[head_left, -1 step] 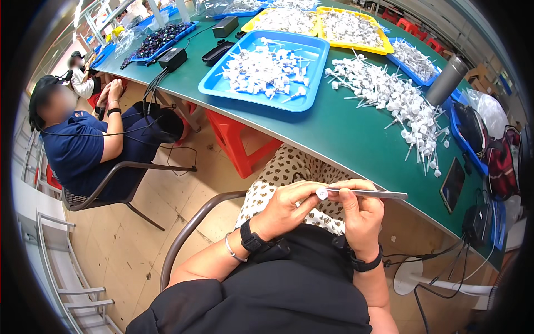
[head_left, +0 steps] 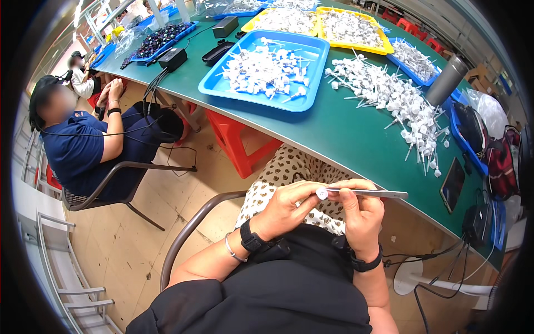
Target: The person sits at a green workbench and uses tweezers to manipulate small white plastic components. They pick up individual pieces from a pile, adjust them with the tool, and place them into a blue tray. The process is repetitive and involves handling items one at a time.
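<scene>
In front of my body, above my lap, my left hand (head_left: 289, 204) pinches a small white plastic piece with a round cap (head_left: 322, 193) between thumb and fingers. Closed around slim metal tweezers (head_left: 384, 194) is my right hand (head_left: 360, 211). Their wide end points right, and the tips reach the white piece, though the fingers partly hide where they meet. A blue tray (head_left: 208, 83) on the table holds many similar white pieces with thin stems. To its right, a long loose pile of white stemmed pieces (head_left: 384, 92) lies directly on the green tabletop.
Yellow trays (head_left: 384, 49) of white parts stand farther back. A grey flask (head_left: 448, 80), a phone (head_left: 452, 185) and bags (head_left: 503, 161) are at the right. A seated co-worker (head_left: 83, 128) is at the left, near a red stool (head_left: 236, 142). Cables (head_left: 428, 284) hang at lower right.
</scene>
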Available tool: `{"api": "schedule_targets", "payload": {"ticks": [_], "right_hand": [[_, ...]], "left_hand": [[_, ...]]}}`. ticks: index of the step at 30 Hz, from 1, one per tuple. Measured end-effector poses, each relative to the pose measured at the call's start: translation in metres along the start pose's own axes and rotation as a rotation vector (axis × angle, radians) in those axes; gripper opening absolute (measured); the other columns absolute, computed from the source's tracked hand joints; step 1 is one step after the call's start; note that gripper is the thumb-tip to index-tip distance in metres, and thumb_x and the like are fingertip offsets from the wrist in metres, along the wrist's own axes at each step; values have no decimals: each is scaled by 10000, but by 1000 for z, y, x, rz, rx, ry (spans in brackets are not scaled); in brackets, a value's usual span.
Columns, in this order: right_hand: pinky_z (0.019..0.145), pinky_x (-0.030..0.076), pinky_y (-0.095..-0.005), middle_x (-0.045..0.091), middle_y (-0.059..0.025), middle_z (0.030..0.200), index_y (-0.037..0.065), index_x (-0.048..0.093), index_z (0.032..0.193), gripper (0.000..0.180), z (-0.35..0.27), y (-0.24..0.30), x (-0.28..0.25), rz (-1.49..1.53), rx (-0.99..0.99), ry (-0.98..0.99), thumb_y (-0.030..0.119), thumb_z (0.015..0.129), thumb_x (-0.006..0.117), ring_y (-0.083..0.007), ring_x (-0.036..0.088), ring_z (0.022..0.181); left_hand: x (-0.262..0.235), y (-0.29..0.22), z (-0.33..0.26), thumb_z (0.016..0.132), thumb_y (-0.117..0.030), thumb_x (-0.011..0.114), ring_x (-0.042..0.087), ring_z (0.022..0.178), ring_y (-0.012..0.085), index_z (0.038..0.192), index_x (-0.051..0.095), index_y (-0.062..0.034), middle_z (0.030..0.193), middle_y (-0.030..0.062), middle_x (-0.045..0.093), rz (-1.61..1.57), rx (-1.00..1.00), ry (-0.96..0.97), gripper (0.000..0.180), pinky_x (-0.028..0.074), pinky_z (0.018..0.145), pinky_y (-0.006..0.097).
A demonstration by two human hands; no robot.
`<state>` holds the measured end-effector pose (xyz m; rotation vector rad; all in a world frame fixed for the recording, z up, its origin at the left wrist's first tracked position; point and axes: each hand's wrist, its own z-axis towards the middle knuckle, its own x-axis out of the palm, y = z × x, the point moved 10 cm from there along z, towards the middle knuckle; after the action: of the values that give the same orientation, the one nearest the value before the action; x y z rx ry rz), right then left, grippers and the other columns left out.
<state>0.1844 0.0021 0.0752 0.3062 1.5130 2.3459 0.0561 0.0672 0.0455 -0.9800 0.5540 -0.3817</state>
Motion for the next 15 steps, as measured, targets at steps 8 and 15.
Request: {"api": "schedule_targets", "payload": {"ticks": [8, 15], "right_hand": [[785, 587, -286, 717, -107, 938, -73, 639, 1028, 129, -2, -5, -2, 5, 38, -21, 46, 1003, 598, -170, 718, 847], [779, 591, -287, 712, -105, 934, -75, 643, 1010, 123, -2, -5, -2, -6, 55, -27, 37, 1003, 593, -171, 719, 833]], "left_hand": [[0, 0, -1, 921, 1, 666, 731, 881, 238, 1125, 688, 11, 1016, 143, 735, 9, 36, -8, 205, 571, 762, 307], [2, 0, -1, 922, 14, 658, 728, 899, 247, 1127, 687, 13, 1037, 145, 734, 2, 37, -1, 207, 573, 777, 320]]}}
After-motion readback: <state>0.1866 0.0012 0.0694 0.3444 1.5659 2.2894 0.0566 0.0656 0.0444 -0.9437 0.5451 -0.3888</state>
